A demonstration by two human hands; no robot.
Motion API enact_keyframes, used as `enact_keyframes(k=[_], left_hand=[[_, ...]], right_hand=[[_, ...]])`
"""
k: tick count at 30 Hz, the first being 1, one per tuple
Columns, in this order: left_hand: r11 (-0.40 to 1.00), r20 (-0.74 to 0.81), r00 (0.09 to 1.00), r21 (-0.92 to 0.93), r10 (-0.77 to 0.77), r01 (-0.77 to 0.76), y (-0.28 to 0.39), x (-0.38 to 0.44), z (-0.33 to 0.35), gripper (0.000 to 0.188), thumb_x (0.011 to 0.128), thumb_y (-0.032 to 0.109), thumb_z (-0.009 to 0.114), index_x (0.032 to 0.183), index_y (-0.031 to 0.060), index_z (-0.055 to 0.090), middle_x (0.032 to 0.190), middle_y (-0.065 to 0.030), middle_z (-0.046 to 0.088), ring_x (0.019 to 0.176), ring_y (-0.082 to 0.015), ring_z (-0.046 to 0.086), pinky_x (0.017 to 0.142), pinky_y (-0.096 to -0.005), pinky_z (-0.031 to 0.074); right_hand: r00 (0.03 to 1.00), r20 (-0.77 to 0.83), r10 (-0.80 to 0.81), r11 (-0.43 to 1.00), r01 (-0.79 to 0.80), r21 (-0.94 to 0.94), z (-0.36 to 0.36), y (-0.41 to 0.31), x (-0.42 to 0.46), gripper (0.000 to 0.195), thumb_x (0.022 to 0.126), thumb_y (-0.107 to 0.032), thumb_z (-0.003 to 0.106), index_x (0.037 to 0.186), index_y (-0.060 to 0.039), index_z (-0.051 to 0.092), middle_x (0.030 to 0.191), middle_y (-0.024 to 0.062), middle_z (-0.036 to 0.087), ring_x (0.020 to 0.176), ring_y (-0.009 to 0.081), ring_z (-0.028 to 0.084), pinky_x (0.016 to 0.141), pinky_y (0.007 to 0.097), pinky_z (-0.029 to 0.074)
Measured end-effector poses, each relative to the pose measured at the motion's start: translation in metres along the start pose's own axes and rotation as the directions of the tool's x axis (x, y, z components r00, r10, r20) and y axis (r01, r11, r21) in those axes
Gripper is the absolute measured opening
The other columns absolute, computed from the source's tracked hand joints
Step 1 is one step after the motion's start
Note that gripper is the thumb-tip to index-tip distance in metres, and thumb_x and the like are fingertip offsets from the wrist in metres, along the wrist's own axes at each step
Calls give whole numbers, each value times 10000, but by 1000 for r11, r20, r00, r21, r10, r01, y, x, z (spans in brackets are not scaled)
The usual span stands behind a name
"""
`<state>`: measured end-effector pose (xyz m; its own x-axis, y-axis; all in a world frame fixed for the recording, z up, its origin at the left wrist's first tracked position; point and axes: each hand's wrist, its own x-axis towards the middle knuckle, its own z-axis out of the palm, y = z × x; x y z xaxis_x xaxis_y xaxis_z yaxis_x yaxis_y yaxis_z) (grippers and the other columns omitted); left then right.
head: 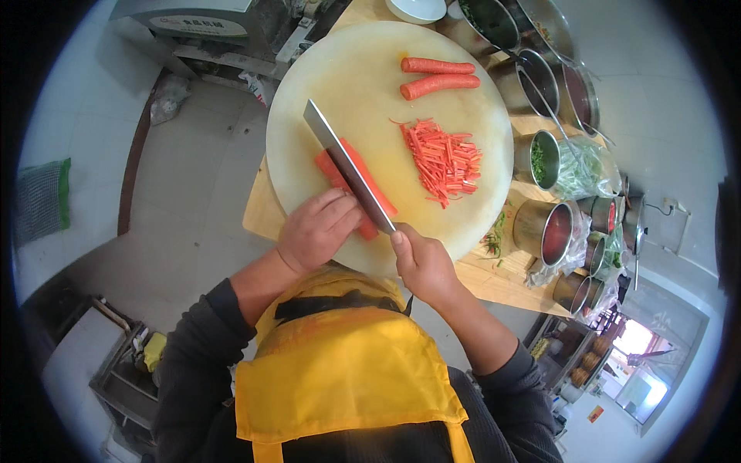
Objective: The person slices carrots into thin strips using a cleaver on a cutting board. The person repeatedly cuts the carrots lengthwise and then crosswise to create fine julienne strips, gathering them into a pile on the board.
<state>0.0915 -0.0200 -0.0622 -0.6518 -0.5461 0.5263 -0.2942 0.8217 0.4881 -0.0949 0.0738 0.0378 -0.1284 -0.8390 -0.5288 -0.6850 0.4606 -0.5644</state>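
My right hand (426, 260) grips the handle end of a Chinese cleaver (350, 165), its blade slanting up and left across a carrot. A carrot piece (366, 173) shows on the blade's right side, and more carrot (330, 168) lies to its left. Bent fingers of my left hand (319, 228) press on the left part, close against the blade. All of this rests on a round, pale chopping board (315, 72). Carrot strips (444, 162) form a pile right of the blade. Two peeled carrots (440, 78) lie side by side at the far right.
Steel pots (535, 231) and a steel container with chopped greens (538, 161) line the wooden table's (498, 283) right side. Ladle handles (547, 98) jut from the pots. A white bowl (417, 8) stands behind the board. A machine (200, 26) sits at the far left.
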Motion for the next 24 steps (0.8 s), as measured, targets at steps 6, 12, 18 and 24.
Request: enact_keyframes(k=[6, 12, 18, 24], left_hand=[[998, -17, 999, 50, 31, -30, -4, -2, 3, 262, 782, 117, 650, 1028, 61, 720, 1105, -75, 678, 1081, -259, 618, 922, -355, 544], [998, 8, 998, 31, 63, -63, -5, -1, -1, 285, 768, 117, 646, 1037, 49, 712, 1124, -77, 676, 1081, -264, 620, 899, -360, 555], [998, -3, 999, -9, 54, -54, -5, 1, -1, 291, 782, 111, 633, 1057, 49, 705, 1122, -63, 662, 1079, -254, 619, 894, -347, 556], [1000, -34, 999, -26, 1, -2, 1, 2, 0, 267, 793, 111, 624, 1042, 56, 704, 1122, -52, 653, 1076, -245, 622, 881, -337, 560]], right_hand=[[997, 33, 75, 997, -75, -9, -25, -22, -47, 355, 1062, -342, 408, 1214, -73, 582, 782, 260, 649, 794, 465, 645, 706, 534, 500], [991, 74, 112, 991, -105, -87, -29, -24, -64, 339, 1059, -319, 404, 1234, -71, 555, 746, 262, 641, 753, 472, 637, 683, 556, 491], [991, 105, 88, 992, -78, -102, -23, -24, -42, 324, 1062, -319, 396, 1143, -48, 555, 722, 269, 625, 732, 479, 624, 672, 574, 475], [998, -40, -49, 995, 46, -93, 12, -12, 1, 297, 1061, -281, 433, 1057, -26, 586, 722, 267, 601, 724, 490, 599, 643, 533, 464]])
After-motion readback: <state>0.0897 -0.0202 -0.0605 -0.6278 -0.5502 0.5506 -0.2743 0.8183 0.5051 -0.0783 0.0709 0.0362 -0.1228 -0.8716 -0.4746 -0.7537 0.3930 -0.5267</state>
